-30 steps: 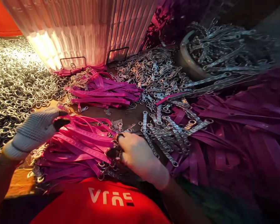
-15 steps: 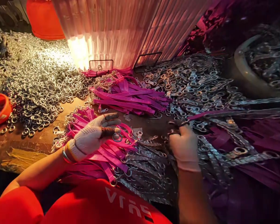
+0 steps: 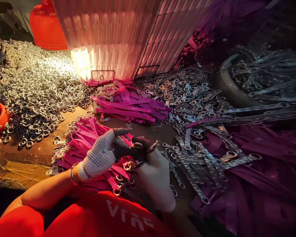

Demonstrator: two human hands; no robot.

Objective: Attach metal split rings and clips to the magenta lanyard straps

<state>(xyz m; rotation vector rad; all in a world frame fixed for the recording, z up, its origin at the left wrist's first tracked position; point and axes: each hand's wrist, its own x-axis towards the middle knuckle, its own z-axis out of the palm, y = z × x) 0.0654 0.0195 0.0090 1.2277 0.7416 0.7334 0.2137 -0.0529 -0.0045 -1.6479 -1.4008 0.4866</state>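
In front of my chest, my left hand (image 3: 100,156) and my right hand (image 3: 154,179) meet, both in white knit gloves with dark fingertips. A metal ring (image 3: 138,144) sits between the fingertips; my left thumb side closes toward it while the left index finger stretches out. At my right fingers, a bit of twisted metal chain (image 3: 153,146) sticks out from the grip. Most of the dark fingertips overlap, so the exact hold is hidden. Beneath my hands lies a bundle of pink straps (image 3: 86,135) with metal rings at their ends.
Loose metal rings (image 3: 39,108) are heaped at left beside an orange bowl (image 3: 0,118). More pink straps (image 3: 130,105) lie behind. Twisted chain pieces (image 3: 187,95) spread at right near a round tub (image 3: 229,79). A ribbed translucent panel (image 3: 108,36) and an orange lamp (image 3: 46,26) stand at back.
My right hand has come left from the chain pile to meet my left hand. The left fingers have closed in around the ring. The camera view has shifted slightly.
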